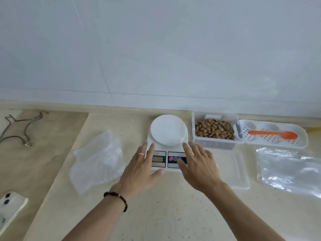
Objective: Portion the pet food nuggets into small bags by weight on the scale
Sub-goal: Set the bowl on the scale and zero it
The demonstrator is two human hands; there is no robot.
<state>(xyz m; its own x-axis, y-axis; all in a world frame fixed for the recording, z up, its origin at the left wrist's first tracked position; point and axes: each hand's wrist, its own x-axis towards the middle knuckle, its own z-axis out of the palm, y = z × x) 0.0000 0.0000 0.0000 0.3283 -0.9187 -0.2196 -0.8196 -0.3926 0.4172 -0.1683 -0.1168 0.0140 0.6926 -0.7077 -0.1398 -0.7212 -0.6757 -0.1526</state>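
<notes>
Both hands (pixel 139 169) flank unreadable scale (pixel 167 131).

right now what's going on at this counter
A person has both hands at a white kitchen scale: the left hand with straight fingers along its left edge, the right hand over the button panel. The scale's platform is bare. A clear tub of pet food nuggets sits just right of it, an orange spoon in a tray beyond, and clear bags lie in front.
</notes>
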